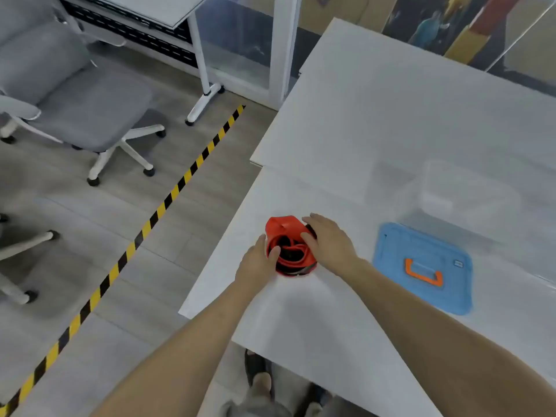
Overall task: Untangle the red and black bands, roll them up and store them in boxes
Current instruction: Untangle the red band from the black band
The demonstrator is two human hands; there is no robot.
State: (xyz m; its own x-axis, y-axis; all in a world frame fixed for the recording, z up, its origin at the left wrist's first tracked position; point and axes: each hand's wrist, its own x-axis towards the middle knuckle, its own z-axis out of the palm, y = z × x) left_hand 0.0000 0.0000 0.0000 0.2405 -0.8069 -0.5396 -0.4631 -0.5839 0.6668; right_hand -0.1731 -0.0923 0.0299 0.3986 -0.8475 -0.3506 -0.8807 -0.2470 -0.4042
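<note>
A tangled bundle of a red band (pixel 284 228) and a black band (pixel 284 245) lies on the white table (pixel 346 130) near its left edge. My left hand (pixel 258 263) grips the bundle's left side, thumb hooked over the red band. My right hand (pixel 329 243) holds the bundle's right side, fingers curled over the top. A clear plastic box (pixel 463 191) stands further back on the right, blurred. Its blue lid (pixel 421 266) with an orange handle lies flat on the table right of my hands.
The table's left edge runs close beside the bundle. On the floor to the left are grey office chairs (pixel 75 94), a yellow-black tape line (pixel 144 233) and a white desk leg (pixel 204 94). A glass partition stands behind the table.
</note>
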